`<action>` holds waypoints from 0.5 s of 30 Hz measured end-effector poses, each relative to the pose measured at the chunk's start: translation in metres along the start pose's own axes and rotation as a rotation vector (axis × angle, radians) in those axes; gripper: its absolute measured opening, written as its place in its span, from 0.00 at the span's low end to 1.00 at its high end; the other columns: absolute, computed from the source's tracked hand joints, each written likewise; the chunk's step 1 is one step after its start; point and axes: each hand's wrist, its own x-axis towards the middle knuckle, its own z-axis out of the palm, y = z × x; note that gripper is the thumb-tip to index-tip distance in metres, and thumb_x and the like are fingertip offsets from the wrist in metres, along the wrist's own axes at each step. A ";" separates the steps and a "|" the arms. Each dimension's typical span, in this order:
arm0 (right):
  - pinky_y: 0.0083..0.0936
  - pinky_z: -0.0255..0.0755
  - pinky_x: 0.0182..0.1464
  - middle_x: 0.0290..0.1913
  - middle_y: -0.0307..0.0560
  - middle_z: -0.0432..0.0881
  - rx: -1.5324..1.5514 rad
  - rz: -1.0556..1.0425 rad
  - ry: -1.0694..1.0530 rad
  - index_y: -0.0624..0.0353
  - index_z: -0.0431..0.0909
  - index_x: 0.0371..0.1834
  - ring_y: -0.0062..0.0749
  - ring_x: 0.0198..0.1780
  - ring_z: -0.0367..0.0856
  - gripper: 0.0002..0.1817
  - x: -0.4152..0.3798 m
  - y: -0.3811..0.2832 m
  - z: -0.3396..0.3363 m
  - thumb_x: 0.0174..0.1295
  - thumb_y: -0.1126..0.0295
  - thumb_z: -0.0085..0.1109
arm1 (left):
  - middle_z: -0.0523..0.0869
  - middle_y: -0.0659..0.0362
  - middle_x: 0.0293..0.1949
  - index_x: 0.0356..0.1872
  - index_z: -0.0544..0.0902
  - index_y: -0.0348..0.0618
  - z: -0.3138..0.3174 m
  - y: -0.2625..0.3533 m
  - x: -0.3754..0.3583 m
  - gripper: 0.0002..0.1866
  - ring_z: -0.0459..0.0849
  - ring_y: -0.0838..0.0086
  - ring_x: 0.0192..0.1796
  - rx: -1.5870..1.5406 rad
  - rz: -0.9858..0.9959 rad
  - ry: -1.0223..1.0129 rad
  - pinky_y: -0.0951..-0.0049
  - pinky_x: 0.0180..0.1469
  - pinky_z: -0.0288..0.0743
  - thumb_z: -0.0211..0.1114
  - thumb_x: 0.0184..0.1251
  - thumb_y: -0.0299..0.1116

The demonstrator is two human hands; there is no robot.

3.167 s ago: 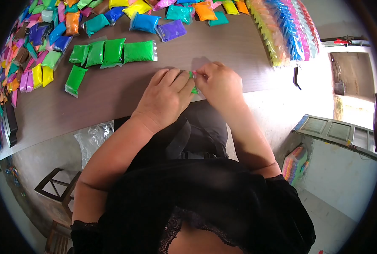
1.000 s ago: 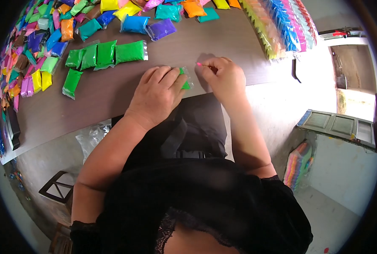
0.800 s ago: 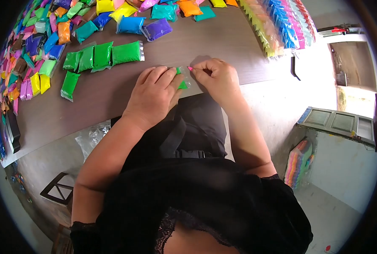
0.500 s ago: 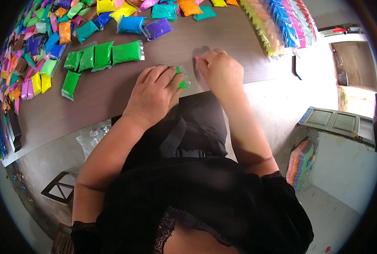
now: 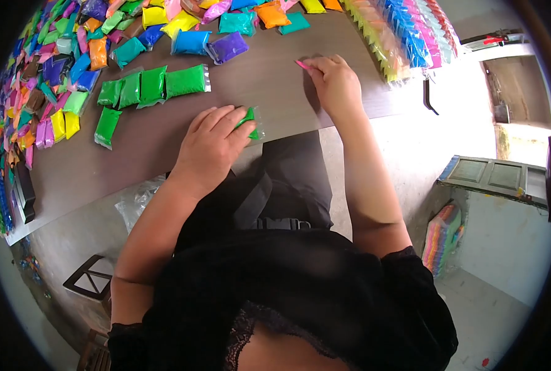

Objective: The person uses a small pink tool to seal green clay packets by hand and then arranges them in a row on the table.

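My left hand (image 5: pixel 210 143) lies over a small clear packet of green clay-like filling (image 5: pixel 249 123) near the table's front edge. Its fingers are closed on the packet, and much of the packet is hidden beneath them. My right hand (image 5: pixel 336 85) hovers over the table further right, fingers pinched on a thin pink piece (image 5: pixel 302 65); only its tip shows, so I cannot make out its kind. Left of my hands, several green packets (image 5: pixel 153 85) lie in a row, with a single green packet (image 5: pixel 107 127) below the row.
A heap of packets in many colours (image 5: pixel 55 68) covers the table's left side. A blue packet (image 5: pixel 190 42) and a purple packet (image 5: pixel 228 47) lie behind the green row. Strips of coloured pouches (image 5: pixel 390 40) are at the back right. A wooden table (image 5: pixel 275 93) lies under everything.
My left hand has slid left with the green packet. My right hand has moved away from me and slightly right, and more of the pink piece shows.
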 end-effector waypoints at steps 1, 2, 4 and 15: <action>0.39 0.80 0.44 0.44 0.43 0.84 -0.031 -0.024 -0.012 0.45 0.88 0.42 0.45 0.45 0.85 0.07 0.006 -0.001 0.003 0.66 0.64 0.61 | 0.83 0.57 0.56 0.48 0.87 0.47 -0.003 -0.002 -0.001 0.17 0.79 0.63 0.62 0.016 0.015 -0.004 0.59 0.63 0.73 0.73 0.56 0.30; 0.38 0.80 0.44 0.45 0.43 0.84 -0.064 -0.048 -0.025 0.44 0.88 0.41 0.45 0.45 0.85 0.07 0.009 -0.003 0.005 0.66 0.65 0.60 | 0.83 0.57 0.56 0.48 0.87 0.47 -0.005 -0.005 -0.003 0.17 0.79 0.63 0.62 0.021 0.017 -0.004 0.59 0.63 0.73 0.73 0.56 0.30; 0.38 0.81 0.44 0.45 0.42 0.84 -0.069 -0.116 -0.078 0.44 0.88 0.41 0.43 0.45 0.85 0.07 0.009 -0.018 0.010 0.65 0.66 0.61 | 0.82 0.56 0.58 0.49 0.87 0.50 -0.008 -0.010 -0.008 0.17 0.80 0.60 0.62 0.052 -0.021 -0.006 0.58 0.64 0.73 0.73 0.55 0.29; 0.28 0.75 0.41 0.38 0.38 0.86 0.753 0.017 -0.445 0.57 0.87 0.41 0.25 0.39 0.82 0.09 -0.049 -0.038 -0.055 0.59 0.67 0.73 | 0.83 0.50 0.59 0.64 0.77 0.40 -0.018 -0.017 -0.003 0.21 0.84 0.62 0.58 -1.605 -0.842 0.240 0.62 0.57 0.79 0.59 0.79 0.42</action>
